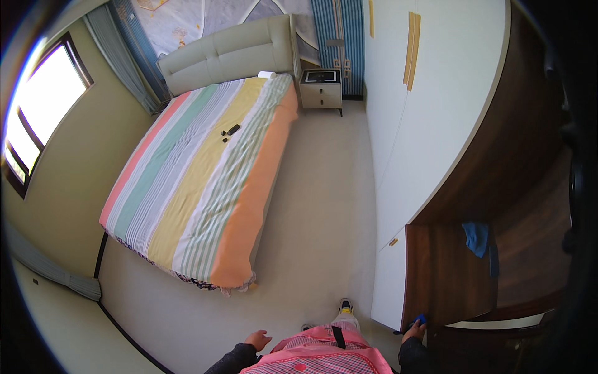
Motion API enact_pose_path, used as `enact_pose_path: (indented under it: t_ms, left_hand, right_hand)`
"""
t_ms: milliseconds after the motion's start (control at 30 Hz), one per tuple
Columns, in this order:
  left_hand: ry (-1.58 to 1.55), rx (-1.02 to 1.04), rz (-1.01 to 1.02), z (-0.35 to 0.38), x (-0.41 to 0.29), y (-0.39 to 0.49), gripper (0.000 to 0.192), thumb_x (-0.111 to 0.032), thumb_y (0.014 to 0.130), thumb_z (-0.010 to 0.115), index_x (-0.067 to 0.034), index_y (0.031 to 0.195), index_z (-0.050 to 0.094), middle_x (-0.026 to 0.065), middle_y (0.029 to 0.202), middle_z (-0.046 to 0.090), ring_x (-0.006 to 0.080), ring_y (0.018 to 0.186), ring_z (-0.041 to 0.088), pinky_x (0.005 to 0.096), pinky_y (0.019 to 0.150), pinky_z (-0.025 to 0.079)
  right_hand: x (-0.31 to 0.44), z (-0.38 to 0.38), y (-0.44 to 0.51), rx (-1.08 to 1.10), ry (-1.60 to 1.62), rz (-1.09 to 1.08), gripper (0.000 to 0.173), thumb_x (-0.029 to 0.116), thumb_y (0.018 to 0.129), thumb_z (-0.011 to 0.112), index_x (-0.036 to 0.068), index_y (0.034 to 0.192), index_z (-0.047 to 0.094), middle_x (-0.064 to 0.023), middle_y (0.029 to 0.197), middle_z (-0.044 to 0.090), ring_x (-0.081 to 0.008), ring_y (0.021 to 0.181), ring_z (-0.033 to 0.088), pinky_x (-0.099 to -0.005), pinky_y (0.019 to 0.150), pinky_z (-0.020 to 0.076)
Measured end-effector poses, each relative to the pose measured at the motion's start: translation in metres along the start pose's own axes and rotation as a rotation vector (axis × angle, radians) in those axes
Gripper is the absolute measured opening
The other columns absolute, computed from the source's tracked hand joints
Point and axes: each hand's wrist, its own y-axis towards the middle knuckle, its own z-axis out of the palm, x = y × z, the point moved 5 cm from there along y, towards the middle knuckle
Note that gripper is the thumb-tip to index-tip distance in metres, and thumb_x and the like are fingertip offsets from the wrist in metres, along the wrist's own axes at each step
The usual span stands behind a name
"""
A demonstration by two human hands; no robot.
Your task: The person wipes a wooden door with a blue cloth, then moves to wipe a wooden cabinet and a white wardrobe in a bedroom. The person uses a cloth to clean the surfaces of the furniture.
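Note:
My left hand (258, 340) hangs low over the pale floor (322, 187), with nothing in it and its fingers apart. At the lower right, my right hand (413, 331) grips a small blue-and-black object (420, 320) near the front corner of a brown wooden counter (444, 276). My fingers hide part of that object, so its kind is unclear. A crumpled blue cloth (476, 237) lies farther back on the counter. Between my arms shows a pink checked apron (322, 360).
A bed (187, 182) with a striped bedspread stands ahead on the left; small black objects (233, 130) lie on it. A two-drawer nightstand (321, 91) is beside the headboard (229, 51). A tall white wardrobe (425, 121) lines the right side. A window (51, 89) is at left.

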Motion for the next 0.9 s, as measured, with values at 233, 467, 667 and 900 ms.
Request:
enact_pose_path:
  t_ms: [233, 467, 667, 900]
  left_hand:
    - [-0.032, -0.046, -0.016, -0.008, -0.022, 0.011, 0.055, -0.043, 0.084, 0.063, -0.002, 0.120, 0.058, 0.0173, 0.102, 0.068, 0.0320, 0.096, 0.064, 0.0367, 0.085, 0.051]
    - [-0.114, -0.093, -0.115, -0.012, -0.040, 0.023, 0.055, -0.042, 0.084, 0.062, -0.002, 0.121, 0.057, 0.0164, 0.104, 0.068, 0.0319, 0.096, 0.064, 0.0371, 0.085, 0.050]
    - [-0.167, -0.131, -0.129, -0.007, -0.071, 0.011, 0.054, -0.040, 0.086, 0.061, -0.001, 0.122, 0.056, 0.0167, 0.103, 0.068, 0.0320, 0.096, 0.064, 0.0374, 0.084, 0.050]
    - [-0.197, -0.127, -0.248, 0.013, -0.083, -0.020, 0.055, -0.040, 0.087, 0.060, 0.001, 0.123, 0.055, 0.0168, 0.101, 0.068, 0.0315, 0.095, 0.064, 0.0383, 0.083, 0.051]
  right_hand:
    - [0.025, 0.016, 0.023, -0.014, 0.026, 0.090, 0.041, 0.033, 0.099, 0.039, -0.003, 0.117, 0.050, -0.0253, 0.108, 0.061, -0.0396, 0.099, 0.060, -0.0448, 0.084, 0.0484]
    - [0.117, 0.041, 0.072, 0.067, 0.038, 0.088, 0.043, 0.034, 0.100, 0.036, -0.002, 0.119, 0.050, -0.0239, 0.113, 0.061, -0.0374, 0.103, 0.060, -0.0442, 0.088, 0.0484]
    - [0.218, 0.063, 0.094, 0.153, 0.031, -0.063, 0.043, 0.032, 0.099, 0.035, -0.004, 0.118, 0.048, -0.0271, 0.112, 0.060, -0.0395, 0.104, 0.059, -0.0458, 0.089, 0.0475]
    - [0.312, 0.083, 0.118, 0.186, -0.607, -0.451, 0.033, 0.015, 0.099, 0.034, 0.000, 0.124, 0.049, -0.0208, 0.124, 0.047, -0.0353, 0.110, 0.056, -0.0422, 0.088, 0.0509]
